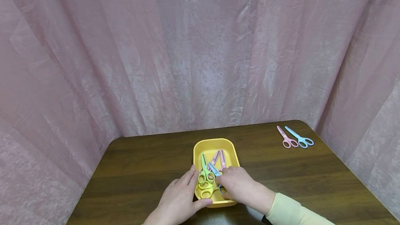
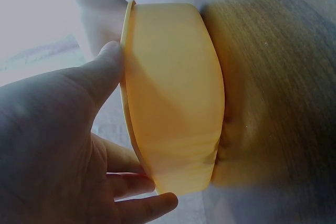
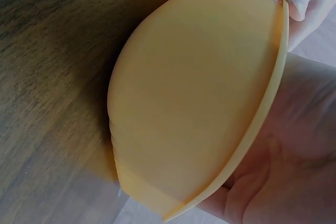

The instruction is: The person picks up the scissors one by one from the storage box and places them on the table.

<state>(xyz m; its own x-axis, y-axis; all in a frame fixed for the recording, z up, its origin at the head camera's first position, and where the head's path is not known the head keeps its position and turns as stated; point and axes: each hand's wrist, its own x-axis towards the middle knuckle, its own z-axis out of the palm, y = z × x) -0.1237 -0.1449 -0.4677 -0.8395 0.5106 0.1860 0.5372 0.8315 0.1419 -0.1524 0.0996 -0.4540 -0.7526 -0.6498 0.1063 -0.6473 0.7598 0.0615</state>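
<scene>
A yellow tray holds several scissors: green scissors, yellow scissors, pink scissors and blue scissors. My left hand rests at its left front corner, fingers straight along the left rim and thumb on the near rim. In the left wrist view the thumb touches the rim. My right hand reaches in over the right rim and pinches the blue scissors, covering their middle. The tray's wall hides those fingertips in the right wrist view.
On the far right of the brown wooden table, another pair of pink scissors and another pair of blue scissors lie side by side, blades pointing away. A pink curtain hangs behind the table and along both sides.
</scene>
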